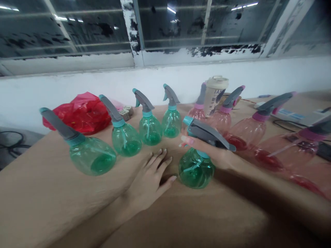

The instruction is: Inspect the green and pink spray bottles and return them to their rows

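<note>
My right hand [204, 146] grips a green spray bottle [197, 170] by its neck, just under the grey trigger head with a turquoise nozzle. Green liquid sits in the bottle's bottom. Flat on the table, fingers spread, lies my left hand [152, 175], left of that bottle and holding nothing. Beyond it several more green spray bottles stand in a curved row, among them one at far left [91, 156], one beside it [126, 140] and one at the back [171, 123]. On the right are several pink spray bottles [249, 129], partly behind my right forearm.
A crumpled red plastic bag [85, 113] lies at the back left of the wooden table [51, 210]. A white cup with a lid [216, 93] stands behind the pink bottles. Cables and a pale device [310, 115] are at the right. A white wall with windows rises behind.
</note>
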`<state>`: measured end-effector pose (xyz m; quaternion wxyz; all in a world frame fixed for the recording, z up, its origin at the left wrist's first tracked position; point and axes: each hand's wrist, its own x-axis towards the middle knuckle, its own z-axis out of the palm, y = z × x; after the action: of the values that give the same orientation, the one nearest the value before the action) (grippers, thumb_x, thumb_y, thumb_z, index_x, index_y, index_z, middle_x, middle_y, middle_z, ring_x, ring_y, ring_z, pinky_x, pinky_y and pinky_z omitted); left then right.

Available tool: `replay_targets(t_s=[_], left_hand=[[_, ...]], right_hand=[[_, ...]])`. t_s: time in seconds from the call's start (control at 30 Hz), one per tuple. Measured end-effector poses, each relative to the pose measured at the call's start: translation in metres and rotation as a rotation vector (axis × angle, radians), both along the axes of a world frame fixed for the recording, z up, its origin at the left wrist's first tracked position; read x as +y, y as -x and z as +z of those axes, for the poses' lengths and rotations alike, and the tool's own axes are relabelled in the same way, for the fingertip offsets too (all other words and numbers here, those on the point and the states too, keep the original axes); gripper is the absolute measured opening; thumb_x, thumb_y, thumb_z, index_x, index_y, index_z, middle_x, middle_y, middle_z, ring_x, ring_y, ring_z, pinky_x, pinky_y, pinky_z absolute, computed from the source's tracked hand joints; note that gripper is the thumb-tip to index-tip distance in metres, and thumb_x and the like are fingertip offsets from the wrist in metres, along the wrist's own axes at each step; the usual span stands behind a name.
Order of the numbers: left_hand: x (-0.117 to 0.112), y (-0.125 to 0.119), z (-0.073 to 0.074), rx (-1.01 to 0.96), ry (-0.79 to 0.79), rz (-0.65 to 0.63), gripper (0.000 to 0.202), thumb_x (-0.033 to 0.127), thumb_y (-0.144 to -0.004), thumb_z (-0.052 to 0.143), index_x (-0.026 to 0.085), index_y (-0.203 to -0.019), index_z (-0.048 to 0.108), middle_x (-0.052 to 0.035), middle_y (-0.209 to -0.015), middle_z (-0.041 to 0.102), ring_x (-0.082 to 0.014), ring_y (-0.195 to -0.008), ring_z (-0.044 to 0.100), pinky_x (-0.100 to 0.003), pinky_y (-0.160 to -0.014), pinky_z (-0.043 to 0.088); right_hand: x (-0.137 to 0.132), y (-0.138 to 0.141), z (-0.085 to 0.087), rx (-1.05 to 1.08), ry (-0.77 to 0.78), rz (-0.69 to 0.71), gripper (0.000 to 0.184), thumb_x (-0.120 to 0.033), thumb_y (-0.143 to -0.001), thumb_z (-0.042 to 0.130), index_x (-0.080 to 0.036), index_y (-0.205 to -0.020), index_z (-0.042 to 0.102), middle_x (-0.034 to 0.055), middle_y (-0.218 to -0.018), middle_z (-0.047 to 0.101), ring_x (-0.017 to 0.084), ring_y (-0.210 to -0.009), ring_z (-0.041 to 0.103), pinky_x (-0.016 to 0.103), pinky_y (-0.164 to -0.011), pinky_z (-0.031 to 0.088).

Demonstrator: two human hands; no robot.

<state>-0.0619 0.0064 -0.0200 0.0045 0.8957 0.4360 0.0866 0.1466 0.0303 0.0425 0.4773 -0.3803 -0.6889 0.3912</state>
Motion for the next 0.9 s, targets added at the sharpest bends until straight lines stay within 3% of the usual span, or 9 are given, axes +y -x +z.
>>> replay_targets(t_s=[0.2, 0.43, 0.63, 0.9], left_hand=[[0.0001, 0.0006, -0.0013, 0.012, -0.027, -0.012, 0.058, 0.051, -0.093, 0.040, 0.014, -0.137, 0.042, -0.0123, -0.148, 0.035, -0.0276, -0.135, 0.033, -0.048, -0.111, 0.027], [-0.0003, 0.0016, -0.0036, 0.026, -0.032, -0.008, 0.058, 0.052, -0.093, 0.038, 0.014, -0.137, 0.041, -0.0121, -0.148, 0.034, -0.0271, -0.135, 0.032, -0.048, -0.111, 0.027], [0.0000, 0.0013, -0.0041, 0.001, -0.036, -0.012, 0.058, 0.052, -0.093, 0.039, 0.014, -0.137, 0.042, -0.0120, -0.148, 0.036, -0.0271, -0.135, 0.032, -0.048, -0.111, 0.027], [0.0005, -0.0004, -0.0013, 0.027, -0.027, -0.005, 0.057, 0.051, -0.093, 0.039, 0.014, -0.137, 0.042, -0.0127, -0.148, 0.034, -0.0272, -0.135, 0.033, -0.048, -0.111, 0.028]], right_hand=[[0.0007, 0.0009, 0.0015, 0.084, -0.011, 0.129, 0.026, -0.047, -0.078, 0.064, -0.025, -0.091, 0.061, -0.0004, -0.087, 0.065, 0.015, -0.077, 0.061, 0.033, -0.076, 0.048], [-0.0009, -0.0014, -0.0004, 0.082, 0.002, 0.162, 0.025, -0.043, -0.079, 0.064, -0.026, -0.097, 0.062, -0.0005, -0.084, 0.065, 0.015, -0.076, 0.063, 0.032, -0.073, 0.051], [-0.0032, 0.0006, 0.0046, 0.079, -0.018, 0.152, 0.026, -0.041, -0.080, 0.063, -0.026, -0.102, 0.062, 0.0017, -0.104, 0.065, 0.018, -0.096, 0.062, 0.035, -0.088, 0.048], [-0.0002, -0.0002, 0.0020, 0.045, -0.048, 0.150, 0.033, -0.041, -0.081, 0.063, -0.026, -0.110, 0.061, 0.0024, -0.103, 0.066, 0.019, -0.098, 0.061, 0.038, -0.093, 0.046]])
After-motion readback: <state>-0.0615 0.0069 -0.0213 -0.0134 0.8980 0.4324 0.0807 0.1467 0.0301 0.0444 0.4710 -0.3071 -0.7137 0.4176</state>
